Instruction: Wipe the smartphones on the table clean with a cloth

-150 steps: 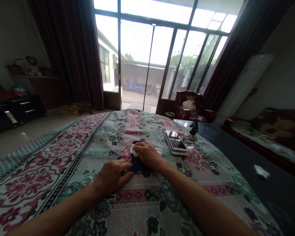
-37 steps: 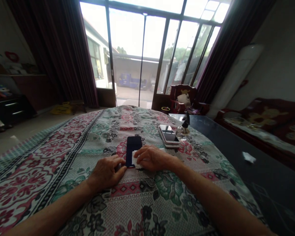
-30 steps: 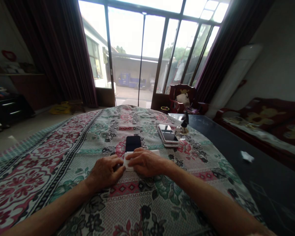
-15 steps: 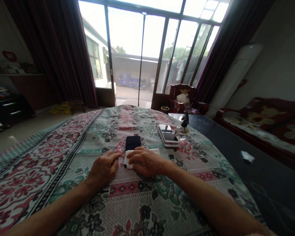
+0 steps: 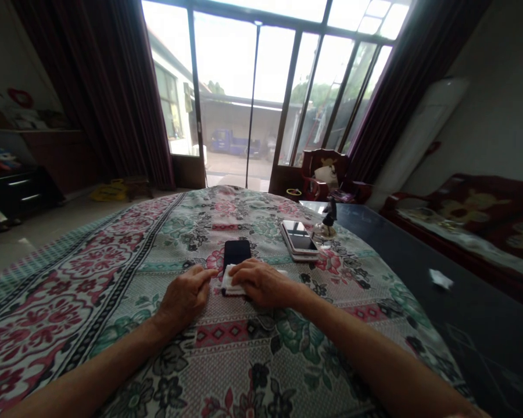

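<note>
A dark smartphone (image 5: 237,251) lies flat on the patterned tablecloth, its lower part hidden under a folded white cloth (image 5: 232,285) and my right hand. With bent fingers, my right hand (image 5: 261,283) grips the cloth and presses it down on the phone; a dark lower corner of the phone peeks out. Just left of the phone, my left hand (image 5: 186,295) rests on the tablecloth, its index finger stretched toward the phone's edge and the other fingers loosely bent. Nothing shows in it. Whether that fingertip touches the phone I cannot tell.
Right of the phone lies a stack of light-framed devices (image 5: 300,238), with a small dark figurine (image 5: 329,215) behind it. A crumpled white paper (image 5: 440,278) lies on the dark surface beside the tablecloth (image 5: 157,360). Wooden seats stand at the right, glass doors beyond.
My right hand has slid the cloth slightly up the phone, and the cloth is bunched more under its fingers. My left hand stays in nearly the same place.
</note>
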`<move>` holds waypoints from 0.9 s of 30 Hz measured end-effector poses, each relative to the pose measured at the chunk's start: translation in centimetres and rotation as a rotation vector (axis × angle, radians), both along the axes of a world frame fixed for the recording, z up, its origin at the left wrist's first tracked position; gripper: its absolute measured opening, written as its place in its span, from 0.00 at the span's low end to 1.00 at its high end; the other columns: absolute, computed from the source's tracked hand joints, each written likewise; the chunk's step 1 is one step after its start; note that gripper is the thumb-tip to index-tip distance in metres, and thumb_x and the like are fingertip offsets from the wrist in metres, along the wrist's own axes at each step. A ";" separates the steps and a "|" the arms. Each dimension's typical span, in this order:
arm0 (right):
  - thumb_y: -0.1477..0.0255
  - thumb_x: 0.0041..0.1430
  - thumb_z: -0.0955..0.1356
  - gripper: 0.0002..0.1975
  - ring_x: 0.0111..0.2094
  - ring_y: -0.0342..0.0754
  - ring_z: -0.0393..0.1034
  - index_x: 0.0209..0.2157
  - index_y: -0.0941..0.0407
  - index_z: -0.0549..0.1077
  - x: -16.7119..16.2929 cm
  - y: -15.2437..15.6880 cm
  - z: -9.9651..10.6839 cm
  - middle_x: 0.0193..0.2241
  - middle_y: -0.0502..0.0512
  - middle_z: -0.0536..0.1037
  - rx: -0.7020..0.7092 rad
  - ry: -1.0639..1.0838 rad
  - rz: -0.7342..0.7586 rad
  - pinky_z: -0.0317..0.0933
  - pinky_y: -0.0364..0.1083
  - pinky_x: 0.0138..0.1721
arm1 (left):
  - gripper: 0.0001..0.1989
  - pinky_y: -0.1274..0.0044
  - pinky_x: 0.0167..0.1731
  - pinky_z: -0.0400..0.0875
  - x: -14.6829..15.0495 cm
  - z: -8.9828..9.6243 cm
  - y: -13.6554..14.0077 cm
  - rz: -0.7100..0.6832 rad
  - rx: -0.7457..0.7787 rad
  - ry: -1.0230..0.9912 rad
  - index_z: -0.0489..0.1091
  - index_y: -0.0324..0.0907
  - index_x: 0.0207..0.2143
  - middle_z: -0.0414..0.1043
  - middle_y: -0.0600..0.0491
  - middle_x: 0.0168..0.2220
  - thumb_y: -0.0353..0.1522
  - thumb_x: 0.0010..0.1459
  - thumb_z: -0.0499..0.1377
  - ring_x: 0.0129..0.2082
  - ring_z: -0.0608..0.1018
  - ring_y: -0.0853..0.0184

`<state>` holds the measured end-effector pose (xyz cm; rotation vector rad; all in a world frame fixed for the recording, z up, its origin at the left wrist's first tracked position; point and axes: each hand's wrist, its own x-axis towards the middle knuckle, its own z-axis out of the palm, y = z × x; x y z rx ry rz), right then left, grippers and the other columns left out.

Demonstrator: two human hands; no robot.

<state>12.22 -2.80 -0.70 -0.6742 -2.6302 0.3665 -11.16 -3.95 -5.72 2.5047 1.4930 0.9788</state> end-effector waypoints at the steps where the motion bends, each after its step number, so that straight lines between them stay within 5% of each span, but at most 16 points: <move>1: 0.83 0.59 0.63 0.12 0.49 0.46 0.70 0.40 0.58 0.74 -0.1 -0.1 0.0 0.47 0.58 0.77 -0.008 -0.007 0.007 0.60 0.49 0.55 | 0.18 0.73 0.37 0.71 0.0 0.0 0.0 0.000 0.003 0.000 0.76 0.39 0.44 0.71 0.50 0.32 0.28 0.61 0.47 0.33 0.75 0.64; 14: 0.89 0.46 0.61 0.20 0.42 0.42 0.73 0.30 0.55 0.76 0.6 -0.4 1.7 0.39 0.50 0.80 -0.284 -0.111 0.139 0.63 0.44 0.49 | 0.19 0.74 0.36 0.71 0.0 0.3 -0.2 -0.051 -0.001 -0.015 0.77 0.41 0.44 0.70 0.51 0.30 0.26 0.60 0.48 0.31 0.75 0.66; 19: 0.89 0.43 0.60 0.20 0.40 0.42 0.73 0.30 0.56 0.76 1.9 0.8 1.7 0.37 0.51 0.80 -0.230 -0.034 0.021 0.64 0.44 0.46 | 0.19 0.74 0.36 0.72 0.1 0.2 -0.3 -0.080 0.027 0.003 0.77 0.42 0.43 0.71 0.51 0.32 0.24 0.59 0.49 0.31 0.75 0.66; 27: 0.87 0.49 0.61 0.18 0.45 0.43 0.72 0.33 0.55 0.76 0.7 0.4 0.7 0.43 0.53 0.79 -0.168 -0.005 0.032 0.62 0.45 0.52 | 0.17 0.74 0.34 0.73 0.0 0.0 -0.3 -0.109 0.051 0.033 0.77 0.43 0.43 0.71 0.51 0.32 0.25 0.59 0.50 0.31 0.75 0.67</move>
